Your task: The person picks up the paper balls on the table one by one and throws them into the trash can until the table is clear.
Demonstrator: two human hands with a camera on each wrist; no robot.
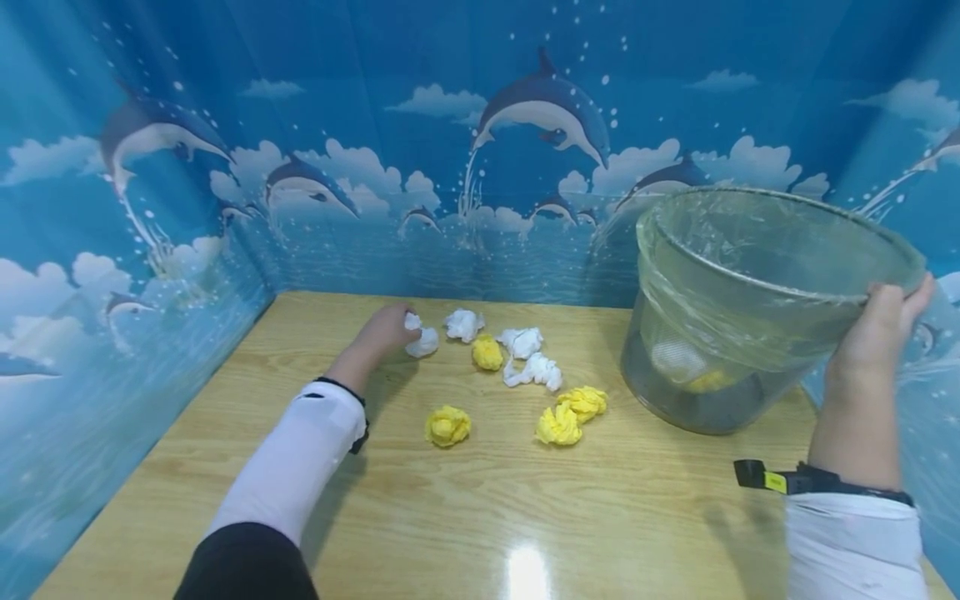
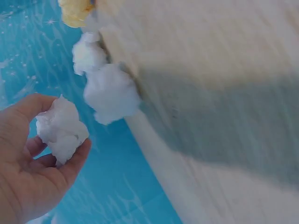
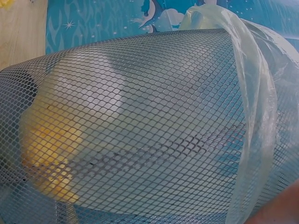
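Observation:
My left hand (image 1: pixel 386 329) pinches a crumpled white paper ball (image 2: pixel 63 130) between thumb and fingers, at the table's far left. Right beside it lies another white paper ball (image 2: pixel 111 94). At the right, my right hand (image 1: pixel 873 333) grips the rim of a mesh wastebasket (image 1: pixel 708 408), which leans toward that hand. A translucent bag (image 1: pixel 675 283) lines the wastebasket and folds over its rim. Through the mesh, yellow paper (image 3: pixel 51 144) and white paper (image 3: pixel 91 88) show low inside. Only a sliver of my right hand appears in the right wrist view.
More white paper balls (image 1: pixel 532 372) and several yellow ones (image 1: pixel 447 426) lie across the middle of the wooden table (image 1: pixel 420 525). A blue dolphin-print curtain (image 1: pixel 337 100) stands along the table's far and side edges.

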